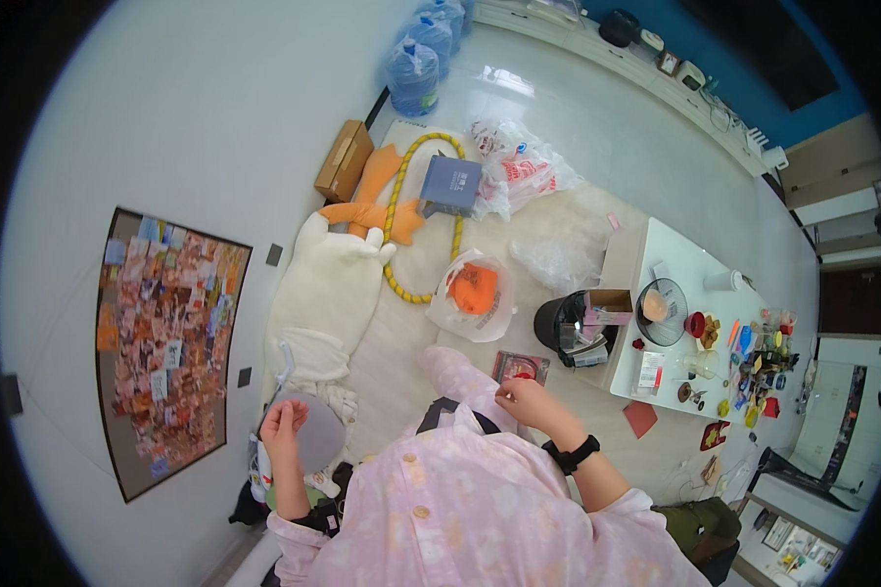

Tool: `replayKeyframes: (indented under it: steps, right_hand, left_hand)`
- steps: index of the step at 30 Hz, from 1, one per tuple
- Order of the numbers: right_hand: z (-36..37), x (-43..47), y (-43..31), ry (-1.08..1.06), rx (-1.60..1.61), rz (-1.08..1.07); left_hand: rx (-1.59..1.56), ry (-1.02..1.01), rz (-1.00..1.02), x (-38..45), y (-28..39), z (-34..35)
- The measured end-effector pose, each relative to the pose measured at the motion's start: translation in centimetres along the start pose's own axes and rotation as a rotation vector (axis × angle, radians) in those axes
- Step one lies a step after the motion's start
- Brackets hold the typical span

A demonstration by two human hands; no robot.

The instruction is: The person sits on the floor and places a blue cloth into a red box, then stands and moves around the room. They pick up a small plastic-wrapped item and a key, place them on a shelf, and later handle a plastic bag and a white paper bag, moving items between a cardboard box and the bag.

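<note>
My left hand (pixel 285 424) is raised at the left, over a round grey surface (pixel 319 434). Its fingers are loosely bent, and nothing shows in them. My right hand (pixel 530 405) hangs before my body with the fingers curled downward. Its palm is hidden, so I cannot tell whether it holds anything small. Just beyond that hand, a flat dark red printed packet (pixel 512 365) lies on the floor. Farther out stands an opened white plastic bag (pixel 440 323) with an orange bag or cloth (pixel 474 289) inside.
A yellow-and-black striped hoop (pixel 389 282) lies partly under a blue box (pixel 451 183). A white plush goose (pixel 330 275) rests along the left wall. A filled black bin (pixel 550 323) stands against a white table (pixel 650 257) bearing small items. Plastic bags (pixel 517 172) lie farther off.
</note>
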State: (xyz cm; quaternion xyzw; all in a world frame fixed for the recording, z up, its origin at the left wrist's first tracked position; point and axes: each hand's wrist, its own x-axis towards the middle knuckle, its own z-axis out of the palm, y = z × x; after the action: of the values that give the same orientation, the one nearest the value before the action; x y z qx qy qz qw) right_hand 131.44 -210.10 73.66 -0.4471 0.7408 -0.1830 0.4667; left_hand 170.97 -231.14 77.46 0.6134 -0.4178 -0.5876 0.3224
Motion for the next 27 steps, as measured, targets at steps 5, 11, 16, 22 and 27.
replayKeyframes:
  steps: [5,11,16,22,27]
  right_hand:
    - [-4.5,5.2,-2.4,0.063,0.085,-0.047]
    - [-9.4,8.8,-1.2,0.285,0.259,0.127]
    - [-10.4,10.4,1.3,0.377,0.269,0.291]
    - [-10.1,15.9,1.1,0.425,0.365,0.542]
    - [-12.5,26.2,-2.8,0.343,0.564,0.689]
  left_hand:
    - [0.079,-0.008,-0.071,6.0,4.3,3.4]
    - [0.157,-0.238,-0.056,13.4,8.1,11.8]
    - [0.348,-0.393,-0.132,21.9,9.8,19.0]
    - [0.503,-0.605,-0.240,37.0,9.5,29.7]
    - [0.594,-0.610,-0.356,50.9,7.6,38.4]
